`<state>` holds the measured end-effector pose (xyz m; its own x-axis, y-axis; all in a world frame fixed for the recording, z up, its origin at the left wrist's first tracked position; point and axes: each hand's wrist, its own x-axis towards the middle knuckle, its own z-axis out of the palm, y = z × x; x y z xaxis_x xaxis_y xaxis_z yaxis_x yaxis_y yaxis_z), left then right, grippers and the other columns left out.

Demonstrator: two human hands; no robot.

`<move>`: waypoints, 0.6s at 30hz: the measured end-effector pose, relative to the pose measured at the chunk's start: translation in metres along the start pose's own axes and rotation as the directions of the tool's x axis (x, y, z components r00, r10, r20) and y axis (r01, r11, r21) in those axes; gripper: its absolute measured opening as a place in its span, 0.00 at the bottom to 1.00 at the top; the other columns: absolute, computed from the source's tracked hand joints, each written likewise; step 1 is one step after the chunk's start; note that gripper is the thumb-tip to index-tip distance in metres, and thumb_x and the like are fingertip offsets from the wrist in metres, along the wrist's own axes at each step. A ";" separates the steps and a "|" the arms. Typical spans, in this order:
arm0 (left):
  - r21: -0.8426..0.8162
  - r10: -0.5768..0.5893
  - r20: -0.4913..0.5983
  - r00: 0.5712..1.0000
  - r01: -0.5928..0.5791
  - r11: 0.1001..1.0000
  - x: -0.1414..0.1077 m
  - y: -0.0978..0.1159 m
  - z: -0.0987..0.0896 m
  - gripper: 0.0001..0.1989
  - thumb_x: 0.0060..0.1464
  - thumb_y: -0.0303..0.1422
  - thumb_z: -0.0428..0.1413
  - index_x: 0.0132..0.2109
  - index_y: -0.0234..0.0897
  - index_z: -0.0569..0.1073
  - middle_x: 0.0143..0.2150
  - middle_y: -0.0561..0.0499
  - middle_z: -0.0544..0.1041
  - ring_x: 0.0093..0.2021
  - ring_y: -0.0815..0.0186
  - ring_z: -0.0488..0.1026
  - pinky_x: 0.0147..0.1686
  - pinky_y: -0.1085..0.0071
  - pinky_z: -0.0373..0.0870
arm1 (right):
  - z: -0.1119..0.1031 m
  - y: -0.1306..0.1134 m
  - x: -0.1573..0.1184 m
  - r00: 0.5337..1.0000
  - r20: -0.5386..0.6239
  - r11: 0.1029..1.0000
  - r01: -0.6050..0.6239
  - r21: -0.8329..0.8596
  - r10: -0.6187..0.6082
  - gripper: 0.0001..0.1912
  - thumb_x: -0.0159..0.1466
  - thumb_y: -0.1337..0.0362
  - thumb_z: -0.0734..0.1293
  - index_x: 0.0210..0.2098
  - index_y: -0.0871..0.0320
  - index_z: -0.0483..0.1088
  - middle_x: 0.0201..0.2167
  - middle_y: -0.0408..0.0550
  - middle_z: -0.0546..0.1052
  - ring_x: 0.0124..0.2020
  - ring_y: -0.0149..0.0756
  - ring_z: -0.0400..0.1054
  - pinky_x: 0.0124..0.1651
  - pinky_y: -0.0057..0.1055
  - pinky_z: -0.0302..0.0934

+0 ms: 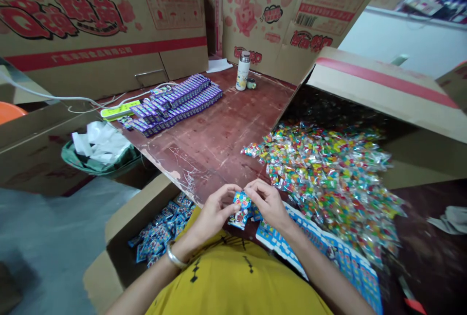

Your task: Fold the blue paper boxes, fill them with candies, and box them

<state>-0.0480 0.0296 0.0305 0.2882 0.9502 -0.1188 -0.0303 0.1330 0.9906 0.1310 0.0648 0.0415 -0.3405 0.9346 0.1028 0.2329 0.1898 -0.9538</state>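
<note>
A small blue printed packet is upright between my hands, over the near edge of the red-brown table. My left hand pinches its left side between thumb and fingers. At its top right corner, the closed fingertips of my right hand touch it; whether they hold anything else is too small to tell. Rows of flat blue packets lie under and beyond my right forearm. To the right is a big heap of clear bags with colourful sweets. Filled blue packets lie in an open carton at lower left.
Rows of purple packs are at the back left of the table. A white bottle stands near large printed cartons. A tilted carton is behind the sweets. A green-rimmed basket with white paper is at left; a red-handled tool is at lower right.
</note>
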 end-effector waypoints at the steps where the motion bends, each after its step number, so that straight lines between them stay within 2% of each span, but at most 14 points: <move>1: 0.035 -0.018 0.031 0.999 0.017 0.999 -0.003 0.004 -0.006 0.17 0.55 0.32 0.55 0.52 0.36 0.66 0.43 0.47 0.75 0.42 0.63 0.72 0.41 0.70 0.69 | -0.005 0.002 -0.001 0.999 0.039 1.000 -0.019 -0.005 0.019 0.11 0.65 0.59 0.63 0.30 0.57 0.70 0.35 0.47 0.75 0.37 0.36 0.69 0.41 0.31 0.62; 4: 0.278 -0.114 0.109 0.987 0.080 0.957 -0.017 0.024 -0.040 0.16 0.56 0.32 0.53 0.52 0.38 0.67 0.43 0.50 0.76 0.42 0.63 0.73 0.42 0.71 0.69 | -0.034 0.013 -0.004 0.991 0.035 0.990 -0.129 -0.051 0.131 0.12 0.64 0.57 0.64 0.43 0.55 0.70 0.38 0.47 0.76 0.38 0.37 0.70 0.37 0.31 0.64; 6: 0.529 -0.235 0.106 0.966 0.145 0.836 -0.029 0.038 -0.070 0.14 0.56 0.34 0.52 0.50 0.41 0.71 0.41 0.52 0.77 0.39 0.63 0.74 0.40 0.71 0.69 | -0.055 0.022 -0.007 0.985 -0.023 0.960 -0.170 -0.222 0.169 0.13 0.63 0.57 0.65 0.45 0.55 0.69 0.37 0.47 0.75 0.36 0.37 0.70 0.35 0.31 0.64; 8: 0.696 -0.341 0.061 0.938 0.205 0.688 -0.039 0.047 -0.097 0.17 0.54 0.33 0.53 0.51 0.45 0.73 0.44 0.52 0.78 0.41 0.60 0.75 0.41 0.69 0.69 | -0.069 0.031 -0.013 0.985 0.047 0.871 -0.126 -0.474 0.168 0.12 0.59 0.58 0.69 0.42 0.53 0.71 0.39 0.47 0.74 0.39 0.39 0.69 0.39 0.34 0.63; 10: 0.777 -0.343 0.000 0.939 0.216 0.591 -0.043 0.049 -0.109 0.21 0.51 0.33 0.56 0.54 0.47 0.72 0.51 0.51 0.77 0.47 0.57 0.74 0.47 0.67 0.68 | -0.072 0.038 -0.018 0.972 0.150 0.754 -0.039 -0.655 0.180 0.16 0.54 0.59 0.73 0.41 0.52 0.71 0.43 0.47 0.72 0.44 0.42 0.67 0.44 0.36 0.61; 11: 0.790 -0.306 -0.018 0.952 0.201 0.579 -0.043 0.047 -0.108 0.22 0.51 0.34 0.56 0.54 0.46 0.71 0.53 0.51 0.76 0.51 0.56 0.73 0.50 0.65 0.67 | -0.070 0.040 -0.019 0.966 0.181 0.705 -0.003 -0.709 0.185 0.19 0.52 0.60 0.75 0.42 0.51 0.71 0.45 0.47 0.71 0.47 0.44 0.66 0.45 0.36 0.61; 13: 0.778 -0.213 -0.019 0.977 0.149 0.611 -0.036 0.040 -0.093 0.20 0.54 0.35 0.55 0.54 0.44 0.71 0.54 0.49 0.75 0.52 0.58 0.72 0.53 0.64 0.65 | -0.064 0.043 -0.020 0.961 0.197 0.631 0.033 -0.775 0.192 0.24 0.48 0.59 0.77 0.42 0.52 0.70 0.46 0.48 0.70 0.48 0.45 0.64 0.45 0.37 0.60; 16: 0.725 -0.117 0.042 0.992 0.050 0.687 -0.016 0.024 -0.047 0.14 0.57 0.36 0.53 0.50 0.40 0.71 0.48 0.48 0.77 0.45 0.61 0.75 0.48 0.66 0.69 | -0.057 0.044 -0.016 0.963 0.184 0.596 0.032 -0.802 0.196 0.23 0.45 0.59 0.78 0.37 0.55 0.68 0.42 0.48 0.71 0.45 0.45 0.64 0.44 0.37 0.59; 18: 0.732 -0.008 0.119 0.993 -0.083 0.676 -0.001 0.013 -0.011 0.14 0.56 0.36 0.56 0.49 0.40 0.71 0.48 0.48 0.76 0.47 0.60 0.74 0.48 0.66 0.69 | -0.057 0.042 -0.014 0.966 0.166 0.647 -0.002 -0.762 0.198 0.18 0.48 0.60 0.77 0.34 0.55 0.67 0.37 0.46 0.71 0.41 0.43 0.65 0.42 0.35 0.59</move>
<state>-0.0593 0.0331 0.0425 0.4003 0.9088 -0.1175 0.6568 -0.1951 0.7284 0.1977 0.0772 0.0161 -0.4341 0.8904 -0.1365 0.8457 0.3506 -0.4024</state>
